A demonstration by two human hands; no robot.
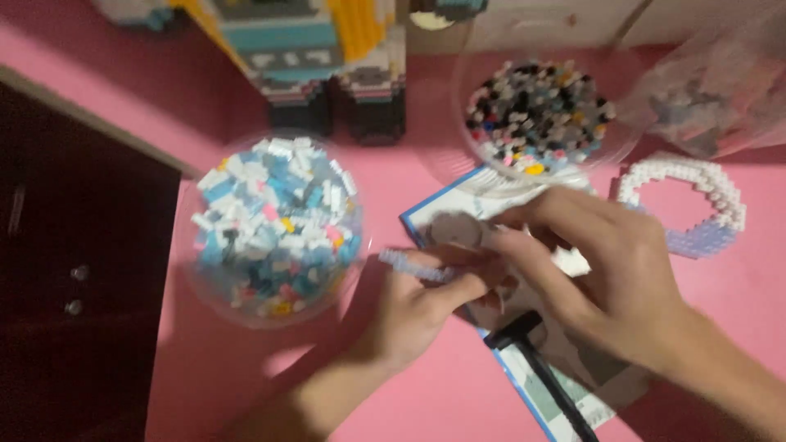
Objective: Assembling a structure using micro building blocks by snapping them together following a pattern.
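Your left-hand fingers (446,286) are curled and pressed together around a short pale-blue strip of small bricks (413,266), which sticks out to the left of the fist near the middle of the frame. Your left hand (417,307) comes up from the lower centre. Your right hand (610,274) reaches in from the lower right, its fingers bent and close together, tips meeting the left hand just over the strip; motion blur hides whether they pinch a piece.

Both hands sit above an instruction booklet (458,217) with a blue edge lying on the pink table (426,393). A black brick-separator tool (540,372) lies on the booklet's lower part, just under your right hand.

Left of centre stands a clear round bowl (274,225) full of white, blue and pink bricks. At upper centre-right is a second clear bowl (536,115) of black, grey and white bricks. A white and lilac curved brick piece (700,205) lies at the right, and a partly built brick model (327,57) stands at the top.
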